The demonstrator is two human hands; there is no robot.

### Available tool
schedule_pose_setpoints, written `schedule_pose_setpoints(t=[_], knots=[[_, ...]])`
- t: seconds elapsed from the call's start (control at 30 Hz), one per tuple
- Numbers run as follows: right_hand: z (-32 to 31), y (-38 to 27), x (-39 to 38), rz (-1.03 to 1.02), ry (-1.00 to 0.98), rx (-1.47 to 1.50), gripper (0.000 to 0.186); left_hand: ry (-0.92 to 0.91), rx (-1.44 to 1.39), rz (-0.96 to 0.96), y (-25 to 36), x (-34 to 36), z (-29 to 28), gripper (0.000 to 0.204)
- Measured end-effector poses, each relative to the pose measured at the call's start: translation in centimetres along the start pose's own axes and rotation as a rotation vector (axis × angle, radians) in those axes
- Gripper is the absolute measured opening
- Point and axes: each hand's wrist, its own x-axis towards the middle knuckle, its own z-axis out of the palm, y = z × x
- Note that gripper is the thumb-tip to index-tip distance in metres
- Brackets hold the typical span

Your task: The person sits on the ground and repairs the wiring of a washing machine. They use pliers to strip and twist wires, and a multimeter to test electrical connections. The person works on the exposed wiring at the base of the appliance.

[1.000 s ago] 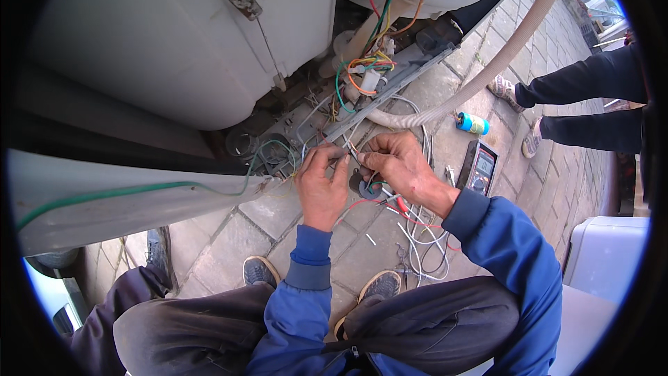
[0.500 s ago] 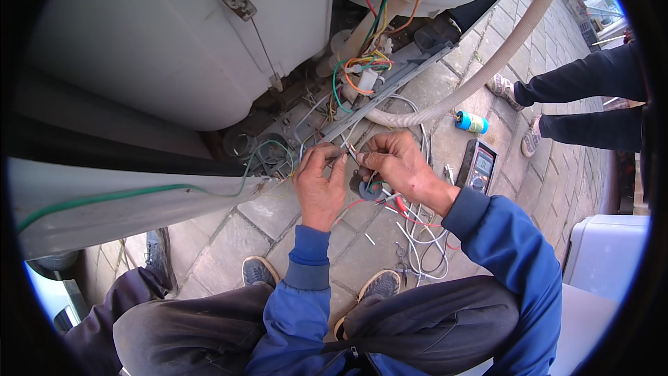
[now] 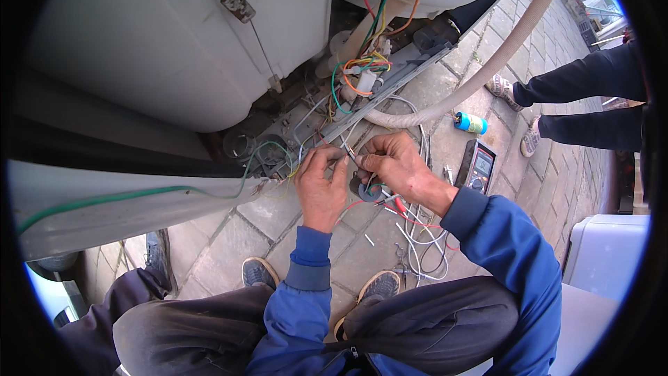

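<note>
Both left hand (image 3: 321,191) and right hand (image 3: 405,169): fingers (image 3: 374,162) pinched on thin wire (image 3: 349,149); multimeter (image 3: 480,166) nearby.

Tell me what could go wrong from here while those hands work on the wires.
1. The left hand and right hand pinch thin wires at the fingertips, so a strand might slip free.
2. Loose white cable lies tangled on the paving near the right shoe; a foot could snag it.
3. The blue cylinder lies on its side and might roll if bumped.
</note>
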Motion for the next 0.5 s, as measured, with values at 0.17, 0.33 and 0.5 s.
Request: schedule_pose_setpoints(t=[0.17,0.33,0.5], knots=[[0.1,0.5,0.0,-0.018,-0.010,0.002,0.017,-0.005,-0.018,-0.001,-0.3,-0.1,0.0,0.012],[-0.2,0.0,-0.1,-0.080,-0.022,-0.014,0.017,-0.049,-0.140,-0.172,-0.3,0.0,0.0,0.011],[-0.3,0.3,0.3,-0.096,-0.005,-0.086,0.016,-0.103,-0.167,-0.165,0.3,0.3,-0.4,0.011]])
